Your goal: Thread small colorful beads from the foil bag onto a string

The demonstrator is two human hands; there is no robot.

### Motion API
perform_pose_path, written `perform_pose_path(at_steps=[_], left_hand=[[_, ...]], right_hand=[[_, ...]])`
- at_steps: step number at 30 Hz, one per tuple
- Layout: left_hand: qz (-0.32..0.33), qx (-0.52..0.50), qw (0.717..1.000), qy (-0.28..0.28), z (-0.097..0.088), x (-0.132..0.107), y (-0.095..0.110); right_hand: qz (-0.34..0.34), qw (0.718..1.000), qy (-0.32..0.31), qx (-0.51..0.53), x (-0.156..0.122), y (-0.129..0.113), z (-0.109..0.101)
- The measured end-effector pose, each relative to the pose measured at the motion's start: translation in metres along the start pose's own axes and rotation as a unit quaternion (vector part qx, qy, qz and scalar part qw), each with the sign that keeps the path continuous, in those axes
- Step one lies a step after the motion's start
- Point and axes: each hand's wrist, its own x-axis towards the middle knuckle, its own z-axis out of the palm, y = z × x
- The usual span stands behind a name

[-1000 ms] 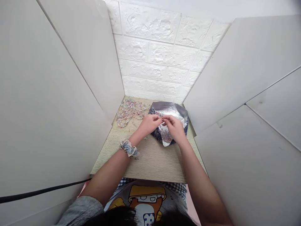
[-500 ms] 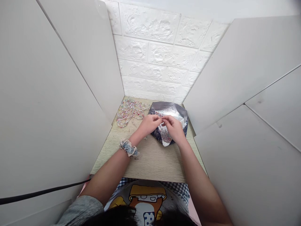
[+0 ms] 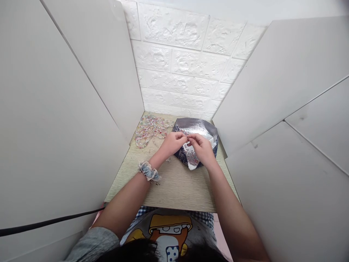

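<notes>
Our left hand (image 3: 172,142) and right hand (image 3: 201,148) meet over the foil bag (image 3: 203,128) by the table's (image 3: 174,189) far edge, fingers pinched on a small bead piece (image 3: 187,137); we work low, so drops should land inside.

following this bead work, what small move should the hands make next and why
Probably lower the pinch toward the open foil bag: left hand and right hand meet fingertip to fingertip on a tiny piece above its mouth, so a slip would land inside.
</notes>
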Motion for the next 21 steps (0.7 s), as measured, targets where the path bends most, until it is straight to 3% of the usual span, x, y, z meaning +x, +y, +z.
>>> perform_pose_path(at_steps=[21], left_hand=[[-0.006, 0.000, 1.000, -0.007, -0.0008, 0.0005, -0.0011]], right_hand=[[0.002, 1.000, 0.001, -0.013, 0.0009, 0.0014, -0.0007]])
